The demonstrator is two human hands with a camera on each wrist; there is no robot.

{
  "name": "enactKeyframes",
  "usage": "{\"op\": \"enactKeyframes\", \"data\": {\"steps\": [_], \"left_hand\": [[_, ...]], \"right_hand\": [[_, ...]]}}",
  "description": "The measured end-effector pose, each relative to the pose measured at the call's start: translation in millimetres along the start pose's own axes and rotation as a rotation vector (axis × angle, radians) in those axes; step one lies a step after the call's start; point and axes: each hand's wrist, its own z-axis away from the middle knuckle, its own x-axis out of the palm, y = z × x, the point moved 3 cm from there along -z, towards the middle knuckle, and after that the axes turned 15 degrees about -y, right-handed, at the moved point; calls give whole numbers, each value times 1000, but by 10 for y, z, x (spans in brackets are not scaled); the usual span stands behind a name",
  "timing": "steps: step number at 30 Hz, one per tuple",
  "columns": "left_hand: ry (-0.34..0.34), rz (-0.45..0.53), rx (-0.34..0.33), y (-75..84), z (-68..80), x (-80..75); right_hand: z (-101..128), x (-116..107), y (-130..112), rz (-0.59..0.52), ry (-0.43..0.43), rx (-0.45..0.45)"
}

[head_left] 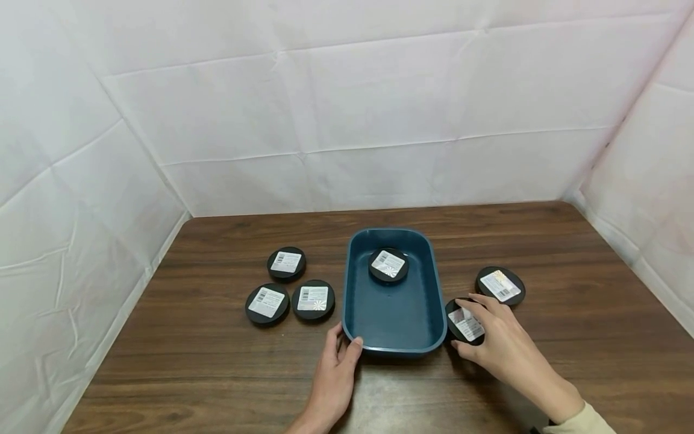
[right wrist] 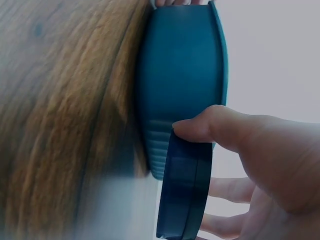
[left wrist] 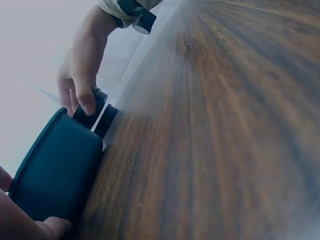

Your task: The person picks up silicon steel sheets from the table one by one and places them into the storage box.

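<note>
A flat round black container (head_left: 465,323) with a white barcode label is gripped by my right hand (head_left: 509,343), thumb on the near side and fingers over the far side. In the right wrist view this container (right wrist: 184,185) hangs above the tabletop, close beside the blue tray. My left hand (head_left: 333,380) holds the near left corner of the deep blue tray (head_left: 398,322), its thumb at the rim. Inside the tray, toward the far end, lies one matching black container (head_left: 388,266), label up. Another black container (head_left: 501,286) rests just beyond my right hand.
Left of the tray, three more round black containers lie label up on the wooden table (head_left: 217,374): a far one (head_left: 286,264), a near left one (head_left: 267,304) and one nearest the tray (head_left: 313,300). White sheeting (head_left: 368,108) walls the back and both sides.
</note>
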Motion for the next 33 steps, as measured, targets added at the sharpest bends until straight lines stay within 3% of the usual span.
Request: {"op": "enactKeyframes", "data": {"steps": [9, 22, 33], "left_hand": [[-15, 25, 23, 5, -2, 13], [-32, 18, 14, 10, -3, 7], [-28, 4, -1, 14, -6, 3]], "right_hand": [[9, -33, -47, -1, 29, -12], [26, -66, -42, -15, 26, 23], [34, -108, -75, -26, 75, 6]]}}
